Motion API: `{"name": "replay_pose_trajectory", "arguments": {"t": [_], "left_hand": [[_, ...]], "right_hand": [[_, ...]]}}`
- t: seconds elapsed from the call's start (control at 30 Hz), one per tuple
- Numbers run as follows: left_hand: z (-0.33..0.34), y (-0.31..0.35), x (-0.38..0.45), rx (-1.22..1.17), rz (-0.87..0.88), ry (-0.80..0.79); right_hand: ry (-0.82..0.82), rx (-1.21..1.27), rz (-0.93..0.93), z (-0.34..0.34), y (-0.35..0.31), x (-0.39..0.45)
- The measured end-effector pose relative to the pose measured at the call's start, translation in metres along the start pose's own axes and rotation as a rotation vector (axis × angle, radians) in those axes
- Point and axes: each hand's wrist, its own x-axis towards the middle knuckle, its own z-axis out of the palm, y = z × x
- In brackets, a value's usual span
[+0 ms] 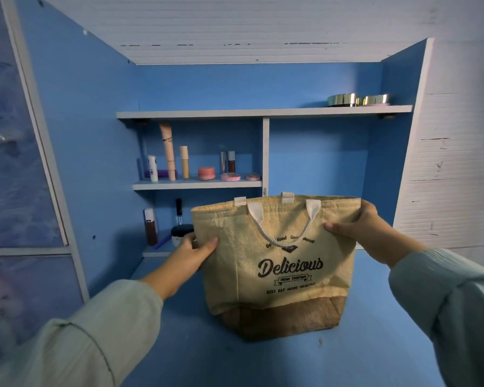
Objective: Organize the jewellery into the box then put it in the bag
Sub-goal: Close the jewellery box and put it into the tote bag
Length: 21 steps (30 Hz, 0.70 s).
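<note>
Upright on the blue desk (375,344), tan bag (274,275), left hand (192,251) and right hand (358,227) fingers pinching its top corners

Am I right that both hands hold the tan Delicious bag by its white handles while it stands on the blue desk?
Not quite. In the head view the left hand and right hand grip the bag by its upper side edges, not by its white handles, which hang loose against the front. The rest holds: the tan Delicious bag stands on the blue desk.

Tan woven bag (274,263) printed "Delicious" stands upright on the blue surface (375,344).
</note>
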Motion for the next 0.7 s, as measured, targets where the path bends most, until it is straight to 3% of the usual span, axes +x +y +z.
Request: {"name": "replay_pose_trajectory", "arguments": {"t": [0.13,0.33,0.5,0.7], "left_hand": [[0.008,-0.003,0.008,-0.184,-0.039,0.098],[0.005,0.010,0.032,-0.273,-0.036,0.194],[-0.003,0.020,0.056,-0.293,0.012,0.179],[0.002,-0.001,0.069,-0.259,-0.060,0.170]], "right_hand": [[-0.094,0.073,0.085,0.001,0.020,0.003],[-0.027,0.211,0.021,0.011,0.011,0.023],[0.032,0.232,-0.062,0.021,0.001,0.034],[0.057,0.246,-0.035,0.033,0.021,0.030]]}}
